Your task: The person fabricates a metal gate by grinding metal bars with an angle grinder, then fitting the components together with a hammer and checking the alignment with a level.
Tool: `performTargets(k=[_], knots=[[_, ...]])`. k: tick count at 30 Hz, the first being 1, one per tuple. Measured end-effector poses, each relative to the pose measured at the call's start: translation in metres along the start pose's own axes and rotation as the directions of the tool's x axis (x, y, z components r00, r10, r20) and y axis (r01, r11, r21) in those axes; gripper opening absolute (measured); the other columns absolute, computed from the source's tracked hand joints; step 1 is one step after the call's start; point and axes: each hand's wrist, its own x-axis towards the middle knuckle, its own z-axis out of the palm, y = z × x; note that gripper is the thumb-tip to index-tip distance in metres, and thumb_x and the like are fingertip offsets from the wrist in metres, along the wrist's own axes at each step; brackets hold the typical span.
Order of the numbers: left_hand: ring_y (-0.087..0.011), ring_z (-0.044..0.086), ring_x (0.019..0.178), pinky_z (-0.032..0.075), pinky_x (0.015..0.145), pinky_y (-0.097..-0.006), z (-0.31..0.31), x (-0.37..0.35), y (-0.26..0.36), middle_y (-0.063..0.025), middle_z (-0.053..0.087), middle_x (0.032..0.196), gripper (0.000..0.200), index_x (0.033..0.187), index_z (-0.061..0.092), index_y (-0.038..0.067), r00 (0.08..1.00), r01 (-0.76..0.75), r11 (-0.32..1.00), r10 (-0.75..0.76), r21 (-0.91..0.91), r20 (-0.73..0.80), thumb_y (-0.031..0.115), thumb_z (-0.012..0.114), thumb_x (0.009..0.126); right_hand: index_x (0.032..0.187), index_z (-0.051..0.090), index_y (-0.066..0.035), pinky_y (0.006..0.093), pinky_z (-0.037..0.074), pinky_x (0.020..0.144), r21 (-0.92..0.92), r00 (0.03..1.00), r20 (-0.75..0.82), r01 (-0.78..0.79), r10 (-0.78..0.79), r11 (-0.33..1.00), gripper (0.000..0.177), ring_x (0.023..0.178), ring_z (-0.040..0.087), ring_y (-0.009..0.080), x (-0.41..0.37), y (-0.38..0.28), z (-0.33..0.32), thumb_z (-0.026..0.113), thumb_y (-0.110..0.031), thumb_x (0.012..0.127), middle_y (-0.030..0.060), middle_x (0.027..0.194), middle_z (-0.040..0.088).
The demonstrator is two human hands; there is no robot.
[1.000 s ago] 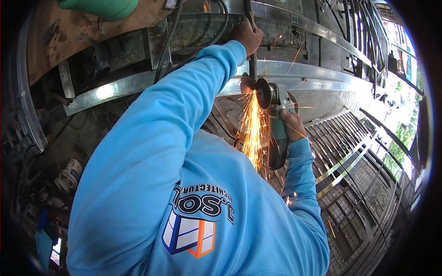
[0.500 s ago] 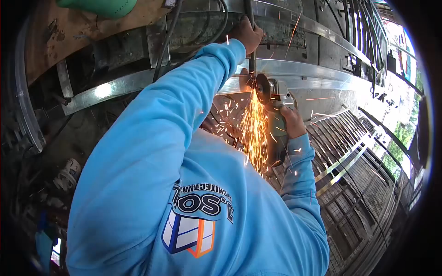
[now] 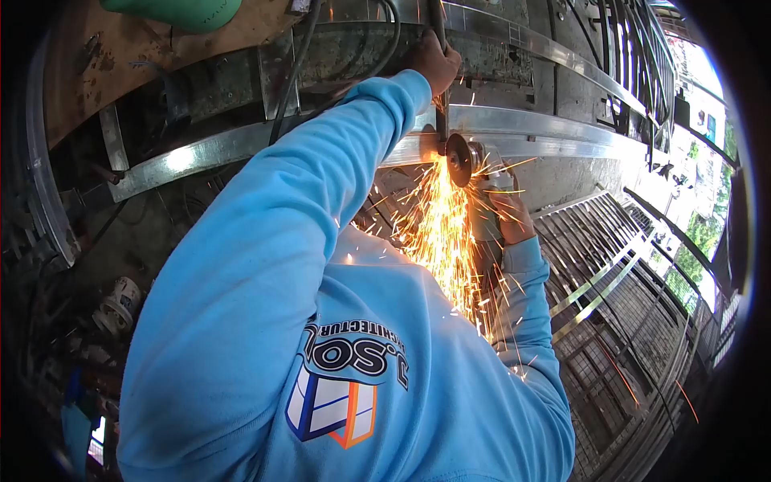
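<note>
My left hand (image 3: 434, 60) is closed around a thin dark metal rod (image 3: 441, 112) that stands upright against a long galvanised steel channel (image 3: 241, 145). My right hand (image 3: 512, 215) grips the green body of an angle grinder (image 3: 480, 210). Its disc (image 3: 459, 161) touches the foot of the rod at the channel's edge. A dense shower of orange sparks (image 3: 442, 233) falls from the disc onto my blue sweatshirt and right sleeve. Both arms are in light blue sleeves.
Welded metal grille panels (image 3: 618, 297) lie at the right. Black cables (image 3: 297, 72) run over a rusty steel beam (image 3: 353, 48) at the top. A green object (image 3: 173, 12) rests on a wooden board at top left. Scrap and small tools litter the dark floor at left.
The grinder disc has stayed at the rod's foot, shifting slightly. The spark shower has grown wider and denser, now reaching my right sleeve. My left hand keeps its grip.
</note>
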Motion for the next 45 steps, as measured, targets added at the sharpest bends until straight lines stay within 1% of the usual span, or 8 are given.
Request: performTargets(k=[5, 9, 14, 17, 18, 22, 32, 45], knots=[[-0.0412, 0.063, 0.091, 0.051, 0.08, -0.0458, 0.003, 0.002, -0.002, -0.0257, 0.064, 0.097, 0.032, 0.103, 0.051, 0.001, 1.0, 0.013, 1.0, -0.013, 0.016, -0.003, 0.027, 0.052, 0.085, 0.132, 0.04, -0.002, 0.0263, 0.052, 0.072, 0.08, 0.961, 0.008, -0.277, 0.277, 0.958, 0.057, 0.085, 0.062, 0.0165, 0.004, -0.001, -0.011, 0.064, -0.027, 0.087, 0.0075, 0.112, 0.06], [-0.0417, 0.062, 0.091, 0.05, 0.081, -0.0469, 0.003, 0.005, -0.004, -0.026, 0.064, 0.096, 0.033, 0.104, 0.05, 0.001, 0.998, 0.043, 0.999, -0.042, -0.031, 0.036, 0.029, 0.051, 0.086, 0.122, 0.05, 0.001, 0.0267, 0.051, 0.074, -0.149, 0.994, 0.003, -0.108, 0.109, 0.983, 0.048, 0.088, 0.063, 0.0157, 0.007, -0.004, -0.013, 0.063, -0.03, 0.087, 0.0077, 0.102, 0.063], [-0.0432, 0.061, 0.091, 0.05, 0.082, -0.0473, 0.002, 0.001, 0.0, -0.0278, 0.063, 0.095, 0.037, 0.106, 0.049, -0.001, 1.0, 0.007, 1.0, -0.007, 0.015, -0.025, 0.03, 0.051, 0.087, 0.114, 0.056, 0.002, 0.0309, 0.054, 0.066, 0.06, 0.99, -0.046, -0.133, 0.136, 0.989, 0.057, 0.074, 0.064, 0.0198, -0.025, -0.007, 0.0, 0.061, -0.047, 0.083, 0.0112, 0.089, 0.064], [-0.031, 0.066, 0.077, 0.053, 0.073, -0.0396, 0.025, 0.011, -0.019, -0.0175, 0.065, 0.082, 0.026, 0.098, 0.054, 0.002, 0.983, -0.084, 0.994, 0.07, -0.073, -0.17, 0.026, 0.055, 0.088, 0.114, 0.055, 0.002, 0.0326, 0.055, 0.062, 0.105, 0.988, -0.091, -0.118, 0.128, 0.988, 0.063, 0.068, 0.064, 0.0216, -0.044, -0.007, -0.001, 0.063, -0.05, 0.08, 0.0127, 0.087, 0.064], [-0.04, 0.065, 0.08, 0.053, 0.073, -0.0456, 0.038, 0.021, -0.03, -0.0258, 0.065, 0.088, 0.036, 0.106, 0.049, -0.001, 0.993, -0.06, 0.957, 0.029, -0.285, -0.11, 0.031, 0.052, 0.088, 0.115, 0.053, 0.001, 0.0319, 0.054, 0.061, 0.122, 0.986, -0.102, -0.117, 0.13, 0.986, 0.061, 0.068, 0.064, 0.0208, -0.048, -0.006, -0.001, 0.064, -0.048, 0.08, 0.012, 0.088, 0.063], [-0.0244, 0.062, 0.049, 0.05, 0.045, -0.0365, 0.018, 0.005, -0.002, -0.0174, 0.059, 0.063, 0.033, 0.097, 0.049, -0.005, 0.998, 0.06, 0.801, -0.06, -0.595, 0.021, 0.027, 0.054, 0.09, 0.115, 0.052, 0.0, 0.0305, 0.053, 0.061, 0.113, 0.987, -0.099, -0.117, 0.129, 0.987, 0.058, 0.069, 0.063, 0.019, -0.051, 0.004, -0.006, 0.065, -0.044, 0.08, 0.0104, 0.088, 0.062], [-0.044, 0.061, 0.091, 0.05, 0.084, -0.046, 0.027, 0.012, -0.003, -0.0284, 0.064, 0.093, 0.034, 0.098, 0.056, -0.005, 0.979, 0.001, 0.997, -0.017, -0.08, -0.202, 0.027, 0.055, 0.086, 0.119, 0.05, 0.0, 0.0272, 0.05, 0.073, -0.043, 0.994, -0.046, -0.102, 0.1, 0.994, 0.059, 0.085, 0.06, 0.015, -0.026, 0.006, -0.005, 0.064, -0.044, 0.082, 0.0089, 0.1, 0.061], [-0.0402, 0.062, 0.095, 0.049, 0.088, -0.0442, 0.022, 0.009, 0.0, -0.0263, 0.064, 0.099, 0.033, 0.104, 0.056, -0.003, 0.993, 0.026, 0.993, -0.039, -0.118, -0.111, 0.021, 0.054, 0.083, 0.121, 0.05, 0.002, 0.0271, 0.051, 0.073, -0.102, 0.995, -0.031, -0.1, 0.097, 0.99, 0.06, 0.085, 0.06, 0.0157, -0.024, 0.0, -0.007, 0.062, -0.043, 0.082, 0.0104, 0.101, 0.061]])
